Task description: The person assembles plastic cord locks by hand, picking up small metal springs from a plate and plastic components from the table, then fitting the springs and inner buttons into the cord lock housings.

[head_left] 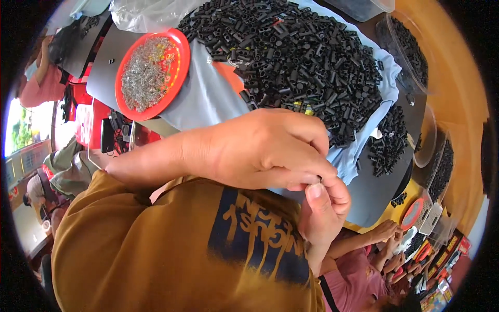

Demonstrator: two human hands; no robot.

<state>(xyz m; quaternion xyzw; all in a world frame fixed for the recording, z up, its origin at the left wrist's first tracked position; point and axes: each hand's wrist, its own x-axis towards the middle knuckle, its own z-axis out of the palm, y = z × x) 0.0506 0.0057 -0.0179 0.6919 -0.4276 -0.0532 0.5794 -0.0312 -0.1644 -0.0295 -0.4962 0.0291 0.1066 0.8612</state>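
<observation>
My left hand point(254, 151) reaches across in front of me, its fingers curled and closed in a pinch. My right hand point(327, 208) meets it, with thumb and fingertip pressed together. A tiny dark piece point(319, 178) shows where the fingertips meet; most of it is hidden, and its kind is too small to tell. Just beyond my hands, a big heap of short black plastic tube-like parts point(306, 67) covers a light blue cloth point(202, 104). At the far left, a round red plate point(184, 57) bears a mound of thin silvery metal springs point(145, 73).
A smaller pile of black parts point(387, 143) lies right of the cloth on the dark table point(371, 195). Clear plastic tubs of black pieces point(410, 49) stand along the right. A clear plastic bag point(150, 15) rests at the back. Other people's hands point(384, 231) work at lower right.
</observation>
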